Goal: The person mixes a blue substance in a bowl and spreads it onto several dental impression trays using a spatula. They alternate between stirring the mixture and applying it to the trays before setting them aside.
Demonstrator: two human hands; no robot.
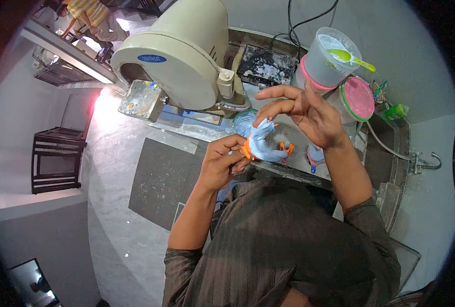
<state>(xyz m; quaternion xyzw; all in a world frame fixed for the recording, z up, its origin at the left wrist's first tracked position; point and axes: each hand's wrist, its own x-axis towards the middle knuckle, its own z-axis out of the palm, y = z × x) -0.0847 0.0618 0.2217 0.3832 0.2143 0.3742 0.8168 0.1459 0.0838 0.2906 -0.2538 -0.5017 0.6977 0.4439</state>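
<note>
Pinched in my left hand [223, 162] is an orange dental impression tray [247, 149], heaped with a curved mass of pale blue plaster [260, 145]. From above, my right hand [314, 117] reaches over it with fingers spread and partly bent, one fingertip right at the plaster's upper end. Behind the tray sits a bowl [244, 123] with bluish contents, partly hidden. On the counter just right of the plaster is another orange piece [289, 148]. Below my right wrist lies a second plaster-filled tray [315, 154] with a blue tip.
A large beige machine [171, 56] stands at the back left. Behind my right hand are a white tub [325, 66] with a green spoon [347, 57], and a pink-lidded tub [359, 97]. A tap [417, 162] is at right. One person [91, 18] is far off at upper left.
</note>
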